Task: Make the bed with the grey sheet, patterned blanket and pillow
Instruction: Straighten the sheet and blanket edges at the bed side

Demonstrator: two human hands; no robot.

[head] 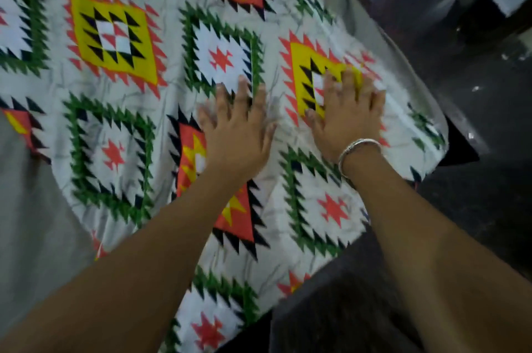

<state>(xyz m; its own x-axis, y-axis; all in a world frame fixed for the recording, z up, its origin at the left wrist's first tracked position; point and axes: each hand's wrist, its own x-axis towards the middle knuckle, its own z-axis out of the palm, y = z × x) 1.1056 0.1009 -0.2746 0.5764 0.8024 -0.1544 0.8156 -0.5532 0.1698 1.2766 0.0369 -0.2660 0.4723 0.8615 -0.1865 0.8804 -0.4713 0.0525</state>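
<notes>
A person's left hand (239,131) and right hand (349,114) press flat, fingers straight and spread, side by side on the patterned blanket (115,44), which runs from centre towards 11 o'clock. A silver bracelet (358,151) circles the right wrist. The grey sheet (26,223) shows at 8 o'clock, the dark floor (475,122) at 3 o'clock.
</notes>
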